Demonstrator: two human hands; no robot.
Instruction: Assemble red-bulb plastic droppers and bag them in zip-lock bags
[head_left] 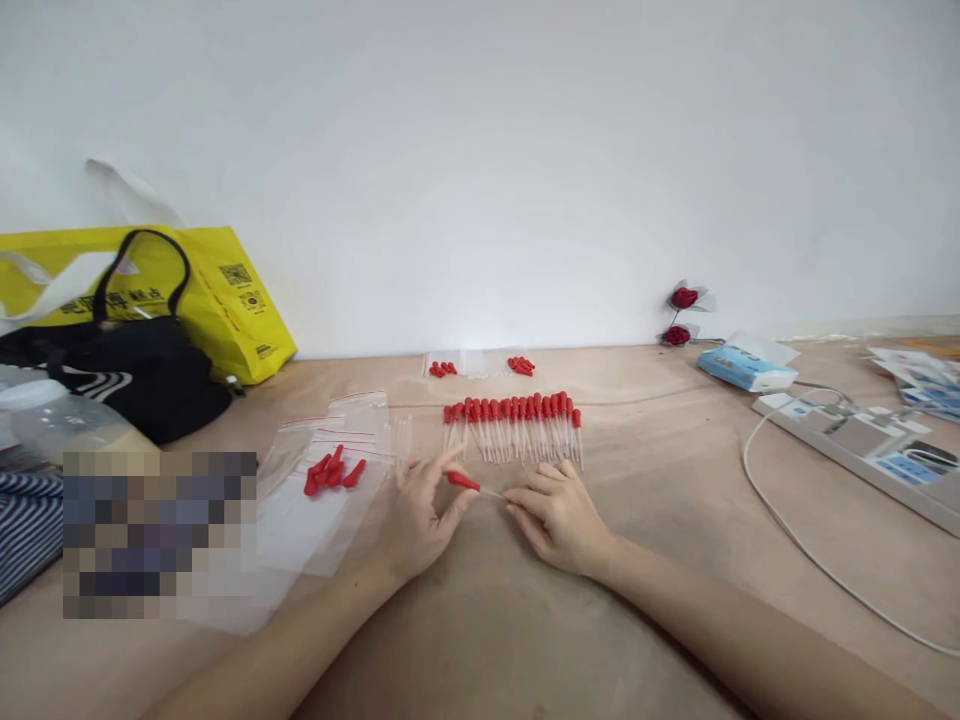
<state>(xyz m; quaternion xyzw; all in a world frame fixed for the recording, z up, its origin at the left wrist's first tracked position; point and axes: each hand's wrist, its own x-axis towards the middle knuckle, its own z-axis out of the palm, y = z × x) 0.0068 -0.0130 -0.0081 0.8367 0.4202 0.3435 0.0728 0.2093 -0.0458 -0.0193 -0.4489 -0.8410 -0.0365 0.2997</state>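
Note:
Between the thumb and fingers of my left hand (426,512) is a red rubber dropper bulb (463,481). A thin clear dropper tube (492,493) runs from the bulb's narrow end to my right hand (559,515), whose fingertips pinch its far end. Just beyond my hands lies a row of droppers (517,425), red bulbs pointing away from me and clear tubes towards me. Left of my left hand, several loose red bulbs (330,472) rest on clear zip bags (300,535). A few bare clear tubes (403,440) lie beside those bags.
Near the wall lies another clear bag (474,363) with red bulbs at both ends. A yellow bag (255,300), a black bag (165,380) and a plastic jar (71,425) stand left. On the right are a tissue pack (746,367), a power strip (862,450) and its looping cable (780,520).

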